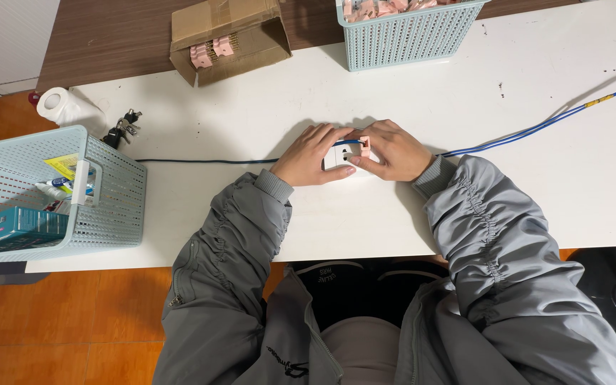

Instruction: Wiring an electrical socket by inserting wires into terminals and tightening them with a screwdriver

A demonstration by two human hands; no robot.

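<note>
Sitting at a white table, a person in a grey jacket works on a small white socket block held at the table's middle. At far left, a pale blue mesh basket hangs over the table edge, holding tubes and a teal box. Just behind it lie a paper roll and a bunch of keys. Farther back, an open cardboard box shows pink parts inside. A dark cable runs along the table toward the hands. The left hand grips the white block, fingers curled over its top and thumb pressed along its near edge. The right hand closes from the other side, its fingers clamped on a small pink piece that sits against the block's right end; whether the piece is fully seated cannot be told from this angle. Behind the hands, a second blue basket holds more pink parts. A blue cable trails off to the right.
</note>
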